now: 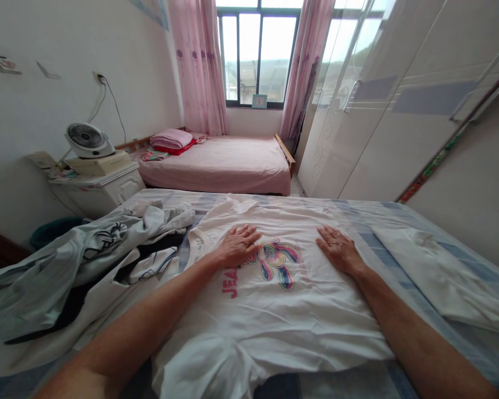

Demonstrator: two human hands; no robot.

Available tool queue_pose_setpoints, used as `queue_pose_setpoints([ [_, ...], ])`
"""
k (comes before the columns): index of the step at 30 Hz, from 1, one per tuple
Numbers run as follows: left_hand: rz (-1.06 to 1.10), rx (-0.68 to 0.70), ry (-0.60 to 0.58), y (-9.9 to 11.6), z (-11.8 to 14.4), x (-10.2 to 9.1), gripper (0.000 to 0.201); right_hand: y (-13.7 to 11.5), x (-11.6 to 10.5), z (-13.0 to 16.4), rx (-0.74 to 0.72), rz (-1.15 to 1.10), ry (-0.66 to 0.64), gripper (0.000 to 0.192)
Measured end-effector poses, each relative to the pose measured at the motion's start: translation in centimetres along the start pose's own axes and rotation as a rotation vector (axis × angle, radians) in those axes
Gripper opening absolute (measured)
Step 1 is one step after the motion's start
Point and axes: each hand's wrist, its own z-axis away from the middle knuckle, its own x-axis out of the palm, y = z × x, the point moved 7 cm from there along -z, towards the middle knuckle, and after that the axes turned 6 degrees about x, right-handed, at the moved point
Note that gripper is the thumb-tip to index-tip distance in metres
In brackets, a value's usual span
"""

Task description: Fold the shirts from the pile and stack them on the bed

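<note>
A white T-shirt (316,321) with a colourful printed figure and pink lettering lies spread on the bed (357,213), its neckline toward the left. My left hand (238,245) rests flat on the shirt, fingers stretched out, partly covering the print and letters. Near the hem side, my right hand (339,249) also lies flat on the fabric with its fingers extended. Neither hand grips anything. Wrinkles run across the shirt, and the sleeve nearest me is bunched up.
Loose clothes (79,271) are heaped on the left of the bed. A folded white garment (436,271) lies at the right. Beyond are a pink-covered bed (241,158), a fan (87,138) on a cabinet (120,188), and a tall wardrobe (370,111) along the right.
</note>
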Motion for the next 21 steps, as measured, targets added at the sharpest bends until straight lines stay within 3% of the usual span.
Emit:
queue_pose_setpoints([
  [4,-0.05,-0.211,0.028,-7.2,-1.6,-0.7,0.051,0.1,-0.2,0.1,-0.006,0.001,0.016,0.055],
  [6,-0.063,-0.276,0.028,-9.2,-1.2,-1.3,0.05,0.1,-0.2,0.1,-0.009,0.004,0.024,0.054],
  [11,-0.141,-0.322,0.057,-9.4,3.4,-2.6,0.048,0.2,-0.1,0.0,-0.008,-0.022,0.025,0.054],
  [16,-0.252,-0.451,0.205,-10.1,9.2,-4.2,0.048,0.3,0.1,0.0,-0.002,-0.034,0.036,0.054],
  [21,-0.231,-0.642,0.248,-11.1,10.0,-4.7,0.055,-0.1,-0.2,0.0,-0.003,-0.092,0.046,0.052],
])
